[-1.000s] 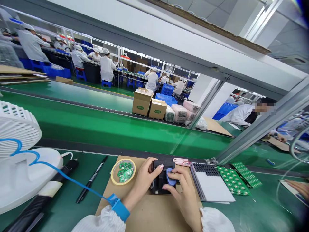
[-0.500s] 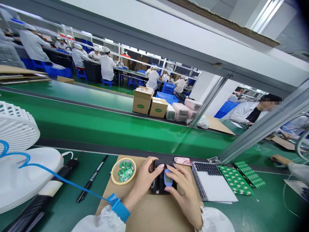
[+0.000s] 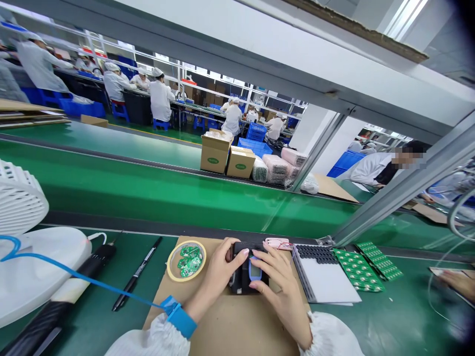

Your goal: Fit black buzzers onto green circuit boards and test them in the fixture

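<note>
Both my hands work over a black plastic fixture (image 3: 241, 277) on a cardboard mat (image 3: 226, 321). My left hand (image 3: 218, 269) grips the fixture's left side. My right hand (image 3: 280, 289) presses its fingers around a small blue oval part (image 3: 254, 270), which sits upright in the fixture. A grey-looking window shows on the blue part, and its lower end is hidden by my fingers. Left of the mat, a tape roll (image 3: 186, 261) holds small green circuit boards (image 3: 190, 261). A pink item (image 3: 276, 243) lies just beyond the fixture.
A white tray with rows of black pads (image 3: 322, 267) and green circuit board panels (image 3: 358, 270) lie right of the mat. A white fan (image 3: 22, 202), a black pen (image 3: 136, 273) and a blue wrist strap cord (image 3: 89, 279) are left. A co-worker's hand (image 3: 458, 283) is at far right.
The blue part has turned from tilted to upright and now sits lower in the black fixture. My right hand has closed in around it, and the view has shifted slightly.
</note>
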Demonstrator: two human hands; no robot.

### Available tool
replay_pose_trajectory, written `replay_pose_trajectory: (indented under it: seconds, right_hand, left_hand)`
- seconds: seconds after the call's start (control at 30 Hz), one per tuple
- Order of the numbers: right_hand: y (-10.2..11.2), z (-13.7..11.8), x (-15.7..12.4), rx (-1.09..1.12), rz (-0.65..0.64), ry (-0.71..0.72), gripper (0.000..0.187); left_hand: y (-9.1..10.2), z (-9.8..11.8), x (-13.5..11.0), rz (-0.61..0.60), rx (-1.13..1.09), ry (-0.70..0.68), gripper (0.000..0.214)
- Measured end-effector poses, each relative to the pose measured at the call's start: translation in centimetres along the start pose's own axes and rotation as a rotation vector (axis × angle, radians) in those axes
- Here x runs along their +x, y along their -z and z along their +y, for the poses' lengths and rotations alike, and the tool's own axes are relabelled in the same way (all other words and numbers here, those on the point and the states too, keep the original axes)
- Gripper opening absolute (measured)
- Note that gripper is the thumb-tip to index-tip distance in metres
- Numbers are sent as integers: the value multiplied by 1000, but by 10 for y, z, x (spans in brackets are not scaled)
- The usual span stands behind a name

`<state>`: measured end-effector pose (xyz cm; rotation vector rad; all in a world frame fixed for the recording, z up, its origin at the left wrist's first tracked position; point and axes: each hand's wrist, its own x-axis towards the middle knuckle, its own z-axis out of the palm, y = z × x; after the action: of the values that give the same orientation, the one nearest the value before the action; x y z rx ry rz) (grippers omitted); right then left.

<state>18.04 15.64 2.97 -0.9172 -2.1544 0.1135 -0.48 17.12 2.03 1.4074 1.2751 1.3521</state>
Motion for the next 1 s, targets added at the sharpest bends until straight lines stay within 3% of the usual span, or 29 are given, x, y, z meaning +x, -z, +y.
replay_pose_trajectory:
  seconds: [0.27, 1.0]
  right_hand:
    - [-13, 2, -3, 80, 69, -160, 71]
    - [-13, 1, 0, 185, 52, -170, 73]
  left_hand:
    - [1, 1, 1, -21, -14, 16, 25]
    - [2, -3, 4, -85, -4, 94, 31]
